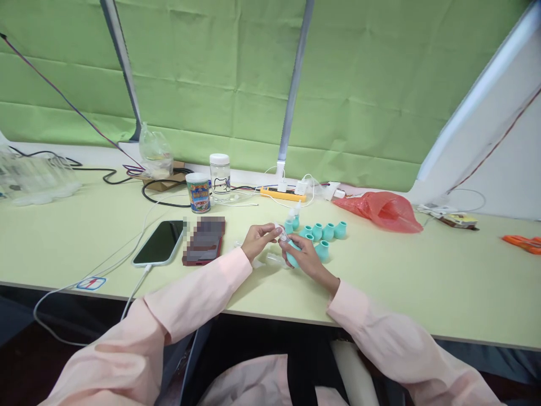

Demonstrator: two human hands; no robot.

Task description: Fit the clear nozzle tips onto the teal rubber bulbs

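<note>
Right hand (307,259) grip wraps teal bulb (292,256); left hand (257,239) pinches its clear tip (280,232)

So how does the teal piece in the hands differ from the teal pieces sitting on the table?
The held teal piece is gripped in the right hand and tilted; the loose teal pieces stand free on the table. The held one meets a small clear part at the left hand; the loose ones show none. Both are the same teal colour.
</note>
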